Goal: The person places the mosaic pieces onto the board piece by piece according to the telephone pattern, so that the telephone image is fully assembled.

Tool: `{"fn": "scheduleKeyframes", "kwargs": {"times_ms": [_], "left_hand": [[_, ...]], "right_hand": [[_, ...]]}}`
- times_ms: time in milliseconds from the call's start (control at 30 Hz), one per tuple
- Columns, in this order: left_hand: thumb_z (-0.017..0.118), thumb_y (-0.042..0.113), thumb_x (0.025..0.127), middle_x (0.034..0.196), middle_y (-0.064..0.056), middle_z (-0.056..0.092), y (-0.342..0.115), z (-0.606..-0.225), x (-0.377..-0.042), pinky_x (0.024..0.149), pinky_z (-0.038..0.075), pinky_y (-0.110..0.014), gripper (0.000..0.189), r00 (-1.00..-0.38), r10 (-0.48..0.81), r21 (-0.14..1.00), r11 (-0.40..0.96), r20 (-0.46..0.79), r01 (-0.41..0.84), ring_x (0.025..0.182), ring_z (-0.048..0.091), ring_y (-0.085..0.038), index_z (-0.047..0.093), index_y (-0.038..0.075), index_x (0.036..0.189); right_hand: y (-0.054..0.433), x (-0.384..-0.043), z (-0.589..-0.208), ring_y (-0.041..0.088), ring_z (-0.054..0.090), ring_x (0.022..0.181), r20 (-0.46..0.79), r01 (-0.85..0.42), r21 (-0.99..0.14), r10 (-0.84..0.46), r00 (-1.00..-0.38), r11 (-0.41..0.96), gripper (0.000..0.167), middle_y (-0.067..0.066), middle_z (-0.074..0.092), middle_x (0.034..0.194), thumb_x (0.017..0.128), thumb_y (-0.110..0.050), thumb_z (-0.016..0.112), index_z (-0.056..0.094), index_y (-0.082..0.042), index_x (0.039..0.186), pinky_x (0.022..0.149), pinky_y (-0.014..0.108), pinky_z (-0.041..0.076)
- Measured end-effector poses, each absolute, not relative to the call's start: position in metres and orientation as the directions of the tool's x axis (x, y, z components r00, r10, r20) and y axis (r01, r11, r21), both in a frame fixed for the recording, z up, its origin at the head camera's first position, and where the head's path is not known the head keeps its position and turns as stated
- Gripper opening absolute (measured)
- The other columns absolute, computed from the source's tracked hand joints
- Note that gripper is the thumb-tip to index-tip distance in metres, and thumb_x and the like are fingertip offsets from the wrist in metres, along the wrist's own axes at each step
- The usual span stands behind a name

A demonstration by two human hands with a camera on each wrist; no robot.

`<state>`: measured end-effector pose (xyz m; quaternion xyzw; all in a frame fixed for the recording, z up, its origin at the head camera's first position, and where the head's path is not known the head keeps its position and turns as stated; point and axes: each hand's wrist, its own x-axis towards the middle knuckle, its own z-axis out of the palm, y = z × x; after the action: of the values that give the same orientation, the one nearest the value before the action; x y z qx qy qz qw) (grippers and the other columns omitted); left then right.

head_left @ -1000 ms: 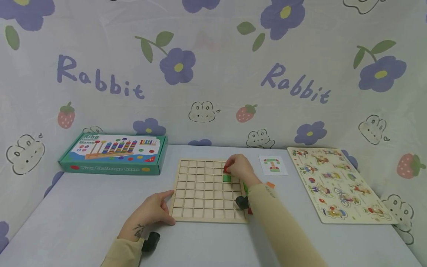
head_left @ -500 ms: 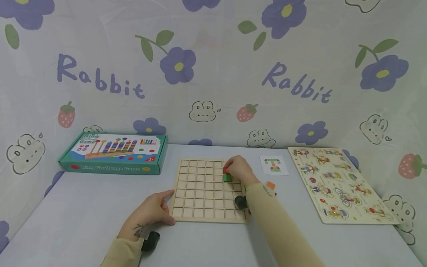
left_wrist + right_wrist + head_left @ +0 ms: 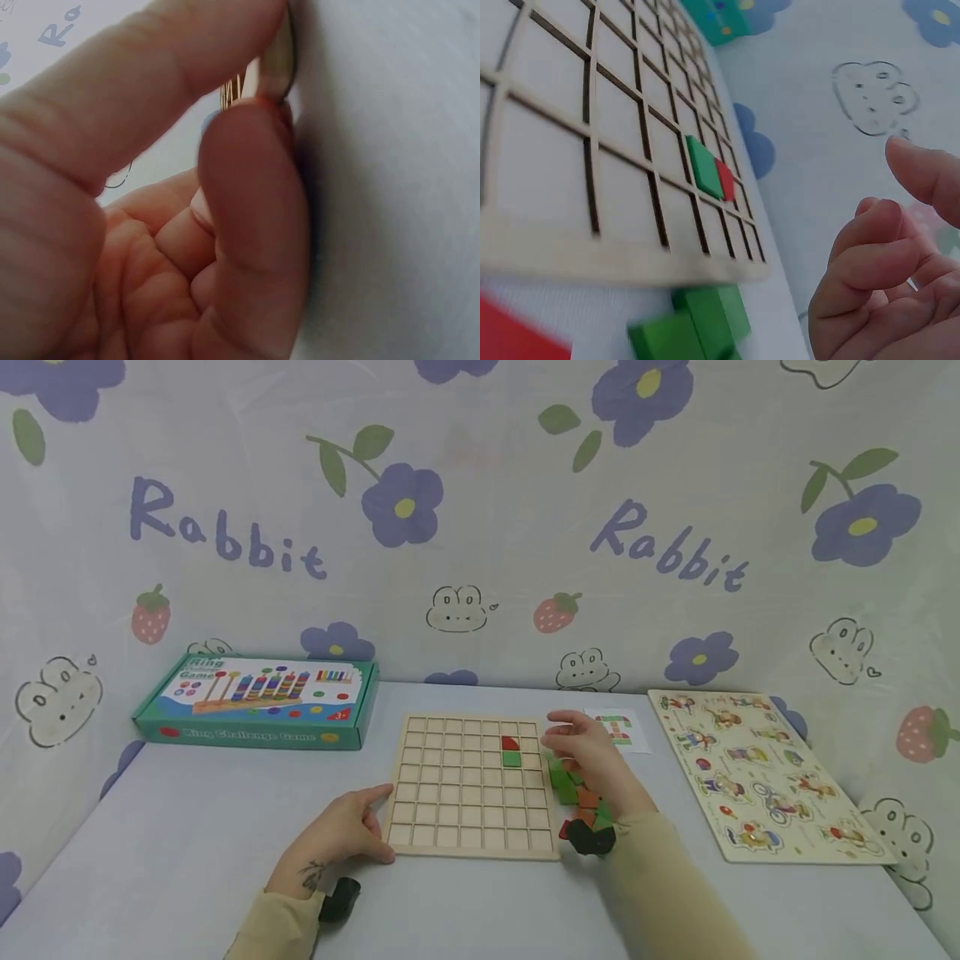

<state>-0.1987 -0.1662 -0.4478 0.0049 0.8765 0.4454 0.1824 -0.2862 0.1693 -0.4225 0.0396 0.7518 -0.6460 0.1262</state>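
We saw the left hand (image 3: 336,828) resting at the near-left corner of the wooden grid board (image 3: 448,793), its thumb and forefinger spread apart and touching the rim, the other fingers folded in towards the palm. The right hand (image 3: 600,764) hovered just beyond the board's right edge, its fingers loosely bent and parted, with nothing between them. In the second column from the right we found a red tile (image 3: 511,743) with one rounded corner and, directly on its near side, a green square tile (image 3: 512,759), each in its own cell. Green tiles (image 3: 567,794), orange tiles (image 3: 588,798) and a red piece (image 3: 564,830) lay beside the board, though we could not count them fairly, partly covered as they were. Behind the right hand we saw a white pattern card (image 3: 637,741)
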Motion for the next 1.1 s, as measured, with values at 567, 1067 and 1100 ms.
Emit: {"fn": "scheduleKeyframes", "kwargs": {"times_ms": [567, 1067, 1100], "left_hand": [[0.084, 0.004, 0.058, 0.062, -0.005, 0.054, -0.169, -0.450, -0.199, 0.050, 0.036, -0.027, 0.096, -0.928, 0.212, 0.794, 0.595, -0.306, -0.126, 0.053, 0.045, -0.013, 0.036, 0.006, 0.141], [0.082, 0.003, 0.060, 0.062, -0.002, 0.057, -0.179, -0.452, -0.203, 0.052, 0.038, -0.027, 0.094, -0.907, 0.304, 0.846, 0.524, -0.291, -0.096, 0.054, 0.047, -0.011, 0.033, 0.000, 0.141], [0.082, 0.003, 0.060, 0.062, -0.002, 0.057, -0.179, -0.452, -0.203, 0.052, 0.038, -0.027, 0.094, -0.906, 0.308, 0.848, 0.522, -0.289, -0.094, 0.054, 0.047, -0.011, 0.033, -0.001, 0.141]], "right_hand": [[0.245, -0.198, -0.437, 0.013, 0.044, 0.058, -0.430, 0.423, -0.854, 0.044, -0.902, 0.303, 0.047, -0.003, 0.053, 0.072, 0.084, -0.019, 0.065, 0.048, -0.004, 0.125, 0.053, 0.026, 0.035], [0.228, -0.176, -0.443, 0.014, 0.044, 0.055, -0.397, 0.402, -0.717, 0.141, -0.907, 0.569, 0.034, 0.002, 0.051, 0.070, 0.070, -0.015, 0.075, 0.060, -0.001, 0.097, 0.052, 0.028, 0.035], [0.227, -0.176, -0.444, 0.014, 0.044, 0.055, -0.391, 0.398, -0.711, 0.145, -0.909, 0.580, 0.034, 0.002, 0.052, 0.070, 0.070, -0.015, 0.076, 0.060, -0.001, 0.096, 0.052, 0.028, 0.036]]}}
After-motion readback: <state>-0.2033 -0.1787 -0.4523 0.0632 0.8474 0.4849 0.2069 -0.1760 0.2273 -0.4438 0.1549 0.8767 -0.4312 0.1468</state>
